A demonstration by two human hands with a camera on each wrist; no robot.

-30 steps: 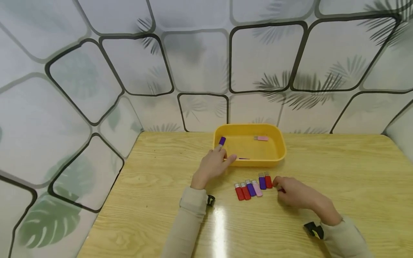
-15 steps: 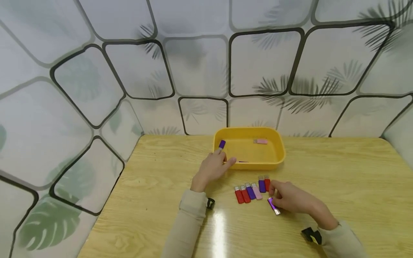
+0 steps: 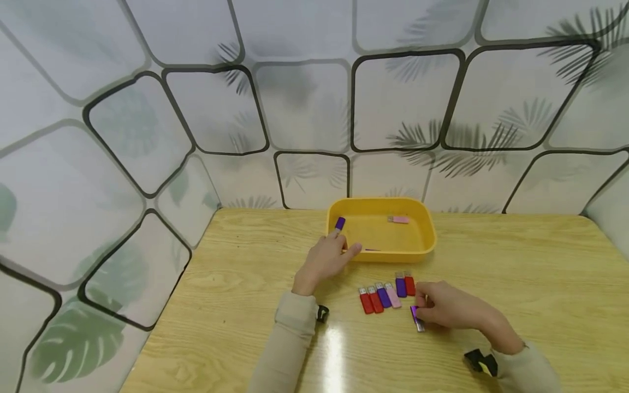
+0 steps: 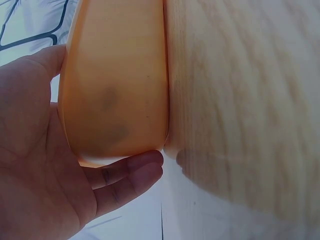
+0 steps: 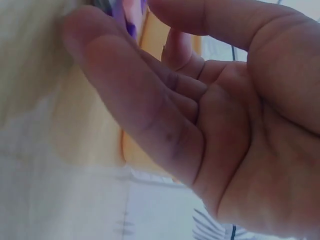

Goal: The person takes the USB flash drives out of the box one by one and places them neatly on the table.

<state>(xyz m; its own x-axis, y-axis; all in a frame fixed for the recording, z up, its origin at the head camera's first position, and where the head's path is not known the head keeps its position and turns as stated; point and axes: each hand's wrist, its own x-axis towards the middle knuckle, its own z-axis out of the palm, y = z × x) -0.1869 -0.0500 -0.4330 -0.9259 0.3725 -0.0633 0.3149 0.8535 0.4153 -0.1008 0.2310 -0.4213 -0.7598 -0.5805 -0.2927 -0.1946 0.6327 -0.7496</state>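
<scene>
My right hand (image 3: 449, 307) pinches a purple USB stick (image 3: 416, 319) with its fingertips, low over the table, its metal plug towards the front edge. In the right wrist view the fingertips cover most of what they hold. Just left of this hand, several USB sticks lie side by side in an uneven row, plugs facing away: red (image 3: 366, 302), purple (image 3: 384, 297) and pink (image 3: 392, 296) among them. My left hand (image 3: 324, 256) grips the near left corner of a yellow plastic tray (image 3: 393, 257). In the left wrist view its fingers curl round the tray's wall (image 4: 117, 80).
Inside the tray lie a pink USB stick (image 3: 400, 219) at the back right and a purple USB stick (image 3: 339, 224) at the left end; a purple sliver shows behind the front wall. The wooden table (image 3: 236, 327) meets a patterned wall (image 3: 314, 109) just behind the tray.
The purple USB stick, mostly hidden by my right hand at first, has come forward into sight and turned slightly. The left hand keeps its grip on the tray.
</scene>
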